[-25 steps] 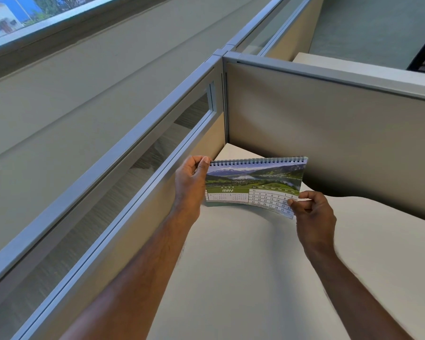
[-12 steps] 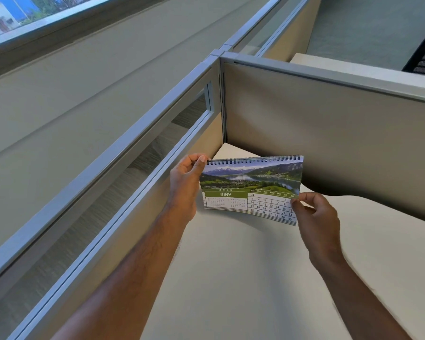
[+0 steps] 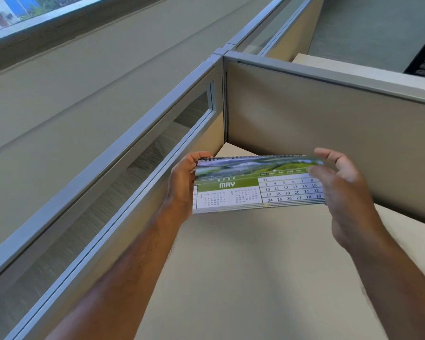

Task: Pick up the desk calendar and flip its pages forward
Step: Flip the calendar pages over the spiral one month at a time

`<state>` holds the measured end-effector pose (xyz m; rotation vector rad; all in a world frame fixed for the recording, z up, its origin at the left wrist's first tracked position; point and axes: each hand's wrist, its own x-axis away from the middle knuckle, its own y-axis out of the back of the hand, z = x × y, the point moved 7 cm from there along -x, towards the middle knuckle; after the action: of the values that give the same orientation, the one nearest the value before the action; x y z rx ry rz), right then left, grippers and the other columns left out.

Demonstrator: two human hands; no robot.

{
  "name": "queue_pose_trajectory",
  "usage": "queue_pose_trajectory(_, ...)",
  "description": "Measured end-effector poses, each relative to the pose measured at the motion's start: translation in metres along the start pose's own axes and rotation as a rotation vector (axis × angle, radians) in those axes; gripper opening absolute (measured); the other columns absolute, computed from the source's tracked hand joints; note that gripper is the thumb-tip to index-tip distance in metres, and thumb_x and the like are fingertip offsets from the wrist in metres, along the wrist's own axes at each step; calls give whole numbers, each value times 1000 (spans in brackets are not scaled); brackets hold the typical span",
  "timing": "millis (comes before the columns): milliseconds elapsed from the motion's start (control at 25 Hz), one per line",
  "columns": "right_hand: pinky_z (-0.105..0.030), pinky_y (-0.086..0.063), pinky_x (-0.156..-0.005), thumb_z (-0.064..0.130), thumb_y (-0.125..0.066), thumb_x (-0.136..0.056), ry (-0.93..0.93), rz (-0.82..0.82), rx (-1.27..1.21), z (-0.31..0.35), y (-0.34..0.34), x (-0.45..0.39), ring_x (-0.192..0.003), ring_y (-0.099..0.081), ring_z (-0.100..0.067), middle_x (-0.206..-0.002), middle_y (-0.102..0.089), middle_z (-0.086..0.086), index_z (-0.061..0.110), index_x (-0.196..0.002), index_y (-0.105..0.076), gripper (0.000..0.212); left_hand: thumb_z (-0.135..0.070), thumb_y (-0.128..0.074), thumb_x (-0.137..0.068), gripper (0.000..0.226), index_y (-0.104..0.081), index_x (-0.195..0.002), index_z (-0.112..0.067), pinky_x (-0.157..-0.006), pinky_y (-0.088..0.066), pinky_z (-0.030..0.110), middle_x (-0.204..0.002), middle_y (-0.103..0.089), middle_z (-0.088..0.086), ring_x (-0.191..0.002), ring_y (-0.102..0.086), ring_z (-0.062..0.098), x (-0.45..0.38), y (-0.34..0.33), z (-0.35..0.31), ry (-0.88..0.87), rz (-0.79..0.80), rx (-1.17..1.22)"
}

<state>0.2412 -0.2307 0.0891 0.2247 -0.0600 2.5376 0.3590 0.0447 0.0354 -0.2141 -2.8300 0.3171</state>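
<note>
The spiral-bound desk calendar (image 3: pixel 253 185) shows the MAY page, with a landscape photo above the date grid. It is held in the air above the desk corner, tilted back with the spiral at the far edge. My left hand (image 3: pixel 182 182) grips its left edge, thumb on top near the spiral. My right hand (image 3: pixel 341 190) is at the calendar's right edge and is blurred. Its fingers are spread, the thumb in front of the page and the fingertips above the top right corner. I see no firm pinch on the page.
A beige desk surface (image 3: pixel 243 278) lies below the hands. Cubicle partitions close it in: a glazed one with a grey frame (image 3: pixel 133 153) on the left and a solid beige panel (image 3: pixel 329 123) behind. A window (image 3: pixel 22 11) sits at the upper left.
The calendar has tilted back flatter and come nearer to the camera. My right hand has let go of the page's lower right corner, moved up along the right edge and spread its fingers.
</note>
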Motion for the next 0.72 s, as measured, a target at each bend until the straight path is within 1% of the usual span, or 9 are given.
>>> queue_pose_trajectory(80,-19,-52,-58,11,-59,-91,-3,15,-25,10,-5,-6,-64,-69,-3,-71,-75,15,26,-123,-63,35,-29,-55,-99,24,-78,-95,-23,-65,-63,32,-90,-80,10,-77,-78,27,0,-1,-3,-28,3,-28)
queue_pose_trajectory(160,-27,-56,-71,17,-58,-93,-13,-4,-77,15,-10,-12,-75,-70,-7,-84,-75,11,25,-125,-63,33,-31,-59,-90,20,-78,-91,-24,-77,-58,37,-91,-78,9,-88,-74,29,0,-2,-5,-82,-13,-66)
queue_pose_trajectory(240,-35,-55,-87,38,-53,-99,-47,-4,-208,16,-14,-19,-93,-73,-13,-105,-76,2,24,-127,-61,32,-22,-61,-91,14,-74,-95,-20,-94,-54,48,-101,-77,10,-101,-69,34,-2,-3,-2,-105,-19,-65)
queue_pose_trajectory(280,-38,-52,-93,52,-46,-100,-69,22,-287,15,-17,-22,-101,-74,-17,-113,-77,-2,24,-128,-59,42,-17,-63,-95,11,-72,-99,-18,-101,-54,53,-106,-77,11,-105,-70,37,-4,-3,0,-96,-33,-64)
queue_pose_trajectory(360,-41,-47,-99,70,-29,-97,-60,78,-366,15,-22,-27,-111,-73,-20,-117,-78,-6,24,-132,-52,62,-16,-65,-100,10,-69,-108,-13,-101,-57,55,-112,-80,10,-108,-74,36,-9,-2,5,-65,-72,-82)
queue_pose_trajectory(400,-40,-45,-101,71,-27,-96,-30,89,-346,15,-24,-28,-113,-72,-18,-117,-78,-5,25,-132,-51,63,-20,-66,-100,14,-67,-111,-11,-96,-60,53,-112,-81,9,-105,-76,34,-11,-2,7,-61,-93,-91)
queue_pose_trajectory(520,-28,-50,-95,51,-43,-100,163,85,-90,12,-30,-25,-112,-70,-7,-115,-78,4,24,-130,-51,41,-25,-69,-99,18,-66,-108,-9,-72,-66,38,-100,-83,3,-87,-81,24,-14,-2,10,-54,-158,-65)
queue_pose_trajectory(600,-23,-50,-91,35,-54,-97,361,120,225,12,-37,-19,-116,-63,-2,-123,-71,10,24,-132,-51,36,-24,-68,-99,14,-65,-104,-11,-61,-63,28,-93,-84,0,-79,-81,19,-15,-4,11,-47,-174,-27)
queue_pose_trajectory(720,-35,-42,-105,26,-58,-94,657,167,797,3,-52,-11,-131,-46,-12,-139,-58,7,27,-138,-50,44,-21,-67,-100,10,-63,-100,-13,-56,-62,25,-89,-84,-2,-75,-81,18,-16,-7,11,-33,-177,23)
